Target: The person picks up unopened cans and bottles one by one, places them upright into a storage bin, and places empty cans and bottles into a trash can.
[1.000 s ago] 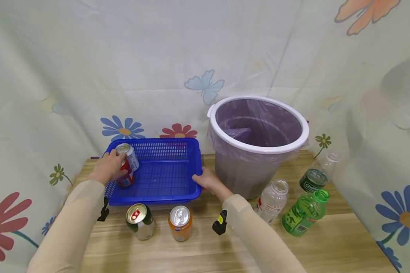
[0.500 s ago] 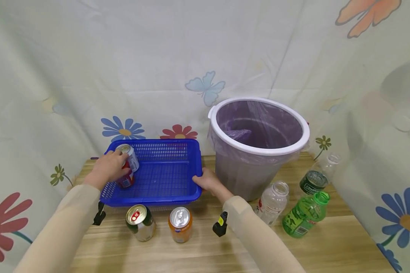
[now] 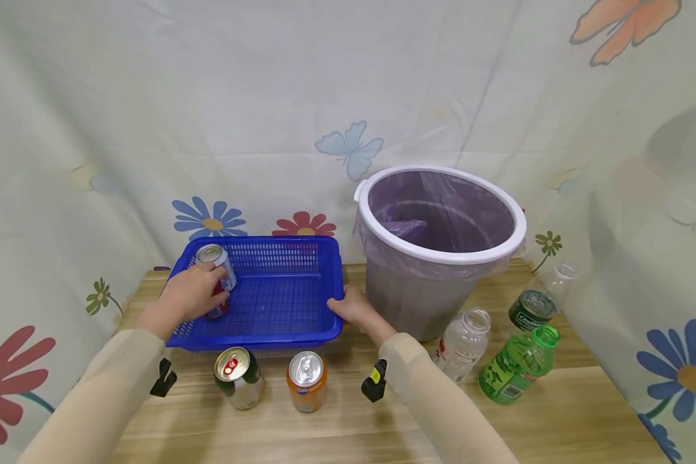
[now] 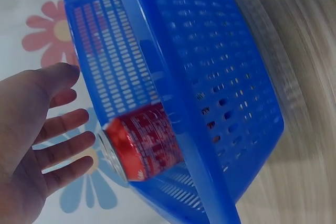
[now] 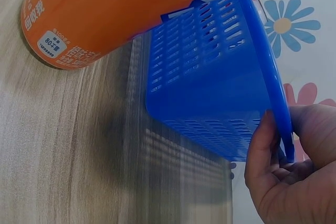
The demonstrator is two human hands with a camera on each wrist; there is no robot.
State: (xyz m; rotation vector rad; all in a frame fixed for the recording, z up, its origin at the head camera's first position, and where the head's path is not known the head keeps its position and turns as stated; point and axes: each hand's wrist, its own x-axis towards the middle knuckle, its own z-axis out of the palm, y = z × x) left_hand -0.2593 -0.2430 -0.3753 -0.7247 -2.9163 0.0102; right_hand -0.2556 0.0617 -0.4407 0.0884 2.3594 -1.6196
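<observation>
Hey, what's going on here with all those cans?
A person's right hand is holding the edge of the blue basket. Their left hand is right by a red can in it, fingers open and not gripping. A pale can is in the basket too. A green can and an orange can stand on the table in front. The bin and three bottles are off to the right.

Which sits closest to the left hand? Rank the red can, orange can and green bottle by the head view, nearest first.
1. Red can: in the basket, partly hidden by the left hand.
2. Orange can: outside the basket, on its near side.
3. Green bottle: well off to the right.
</observation>
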